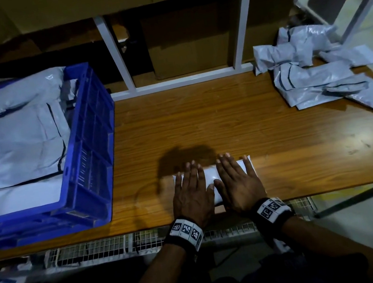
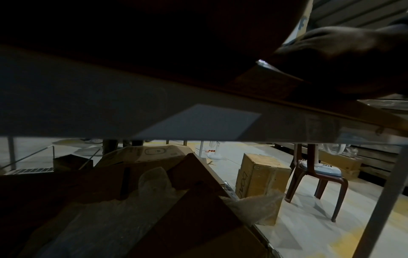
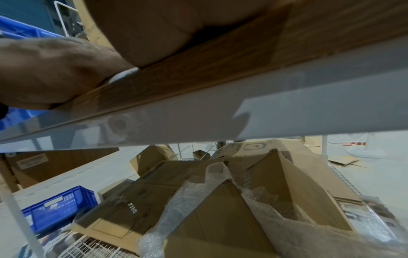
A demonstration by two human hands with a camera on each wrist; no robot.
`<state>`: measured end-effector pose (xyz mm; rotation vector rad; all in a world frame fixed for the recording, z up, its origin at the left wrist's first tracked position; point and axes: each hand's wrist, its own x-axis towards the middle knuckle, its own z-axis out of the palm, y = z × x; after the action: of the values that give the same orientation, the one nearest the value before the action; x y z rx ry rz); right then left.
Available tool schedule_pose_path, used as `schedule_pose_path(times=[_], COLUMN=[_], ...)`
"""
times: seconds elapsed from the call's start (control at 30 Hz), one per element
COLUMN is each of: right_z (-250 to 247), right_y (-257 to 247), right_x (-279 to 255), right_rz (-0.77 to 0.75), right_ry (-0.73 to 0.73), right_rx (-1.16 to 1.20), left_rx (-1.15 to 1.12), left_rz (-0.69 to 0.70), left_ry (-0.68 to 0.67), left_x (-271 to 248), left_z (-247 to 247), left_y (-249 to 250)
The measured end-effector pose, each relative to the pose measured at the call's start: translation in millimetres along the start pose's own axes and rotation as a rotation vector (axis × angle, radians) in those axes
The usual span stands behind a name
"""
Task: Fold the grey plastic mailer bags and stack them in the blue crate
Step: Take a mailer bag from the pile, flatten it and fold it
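Observation:
A folded grey mailer bag (image 1: 212,174) lies at the near edge of the wooden table (image 1: 201,118). Both hands lie flat on it, side by side with straight fingers. My left hand (image 1: 192,187) covers its left half and my right hand (image 1: 238,179) its right half. The blue crate (image 1: 88,158) stands at the table's left and holds folded grey bags (image 1: 27,134). A loose pile of unfolded grey bags (image 1: 313,74) lies at the far right. In the right wrist view the left hand (image 3: 50,69) rests by a sliver of the bag (image 3: 123,75).
White frame posts (image 1: 115,54) and cardboard boxes stand behind the table. Under the table are a wire shelf (image 1: 94,248), open cardboard boxes with bubble wrap (image 3: 220,200), a second blue crate (image 3: 59,207) and a brown plastic stool (image 2: 318,179).

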<state>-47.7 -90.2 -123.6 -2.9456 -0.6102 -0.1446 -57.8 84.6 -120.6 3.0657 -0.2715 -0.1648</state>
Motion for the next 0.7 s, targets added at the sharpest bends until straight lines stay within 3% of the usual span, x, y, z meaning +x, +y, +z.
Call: schedule_pose_path(times=[0.7], right_z=[-1.0], right_y=[-0.1], right_x=[4.1], right_rz=[0.006], right_ry=[-0.048], right_rx=[0.000], left_rx=[0.033], left_rz=[0.005], left_ry=[-0.052], left_x=[2.0], left_z=[-7.1], left_y=[2.4])
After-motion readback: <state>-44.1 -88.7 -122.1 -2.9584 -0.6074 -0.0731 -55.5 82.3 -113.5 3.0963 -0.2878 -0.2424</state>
